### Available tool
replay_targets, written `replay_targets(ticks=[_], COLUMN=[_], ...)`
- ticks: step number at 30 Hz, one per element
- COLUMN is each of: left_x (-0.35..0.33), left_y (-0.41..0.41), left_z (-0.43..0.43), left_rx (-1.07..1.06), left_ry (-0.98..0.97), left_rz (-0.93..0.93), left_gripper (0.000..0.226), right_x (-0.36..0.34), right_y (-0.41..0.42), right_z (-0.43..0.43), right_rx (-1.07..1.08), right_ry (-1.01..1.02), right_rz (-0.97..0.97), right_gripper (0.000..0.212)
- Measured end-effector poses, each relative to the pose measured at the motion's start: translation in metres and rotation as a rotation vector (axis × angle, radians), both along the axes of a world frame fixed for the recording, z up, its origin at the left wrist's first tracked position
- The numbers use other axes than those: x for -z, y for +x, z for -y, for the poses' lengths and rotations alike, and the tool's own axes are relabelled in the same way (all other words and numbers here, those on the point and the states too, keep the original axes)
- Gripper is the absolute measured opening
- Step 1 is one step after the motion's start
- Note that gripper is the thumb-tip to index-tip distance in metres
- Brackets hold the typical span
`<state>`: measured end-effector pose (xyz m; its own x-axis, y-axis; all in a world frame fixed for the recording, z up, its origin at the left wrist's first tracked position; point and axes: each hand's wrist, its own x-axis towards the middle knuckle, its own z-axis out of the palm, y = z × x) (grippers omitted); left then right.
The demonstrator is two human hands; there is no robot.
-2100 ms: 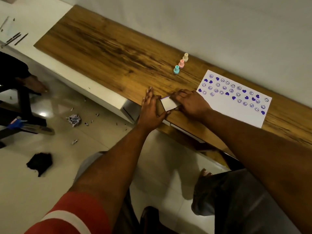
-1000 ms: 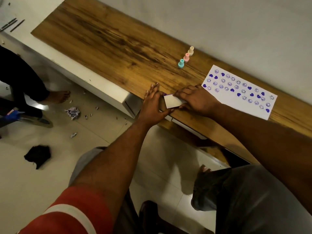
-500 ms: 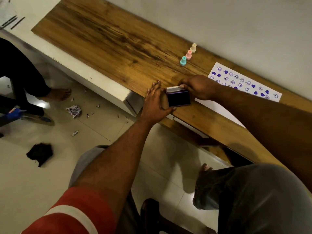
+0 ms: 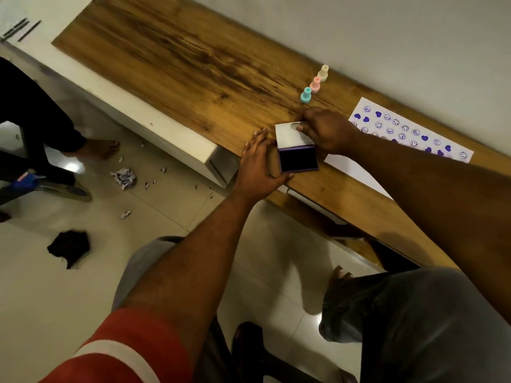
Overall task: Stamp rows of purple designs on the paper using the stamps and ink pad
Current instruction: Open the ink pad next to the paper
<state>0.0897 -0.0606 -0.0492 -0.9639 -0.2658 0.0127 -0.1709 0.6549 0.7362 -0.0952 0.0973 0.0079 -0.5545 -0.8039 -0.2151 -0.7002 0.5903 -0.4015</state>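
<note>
On the wooden desk, left hand flat beside open ink pad, right fingers pinching its lid

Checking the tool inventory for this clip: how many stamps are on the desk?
3, in a short diagonal row beyond the hands: teal stamp nearest, pink stamp in the middle, cream stamp nearest the wall. None appears hidden.

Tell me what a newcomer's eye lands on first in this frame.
The open ink pad near the wooden desk's front edge, between the left hand and right hand. Next, the paper with purple hearts and smileys at right, and three pastel stamps lined up behind.
</note>
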Motion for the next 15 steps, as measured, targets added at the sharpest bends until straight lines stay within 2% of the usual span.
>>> replay_targets(ticks=[8, 12, 15], left_x=[-0.002, -0.007, -0.013], left_y=[0.001, 0.001, 0.000], left_z=[0.000, 0.001, 0.007], left_rx=[0.004, 0.018, -0.011], left_ry=[-0.008, 0.012, 0.085], left_rz=[0.018, 0.058, 0.092], left_gripper=[0.096, 0.100, 0.102], right_x=[0.003, -0.002, -0.012], right_y=[0.001, -0.004, -0.015], right_z=[-0.009, -0.008, 0.006], right_rx=[0.020, 0.162, 0.280], right_ry=[-0.020, -0.096, -0.006], right_rz=[-0.089, -0.314, -0.473], right_gripper=[0.048, 0.042, 0.046])
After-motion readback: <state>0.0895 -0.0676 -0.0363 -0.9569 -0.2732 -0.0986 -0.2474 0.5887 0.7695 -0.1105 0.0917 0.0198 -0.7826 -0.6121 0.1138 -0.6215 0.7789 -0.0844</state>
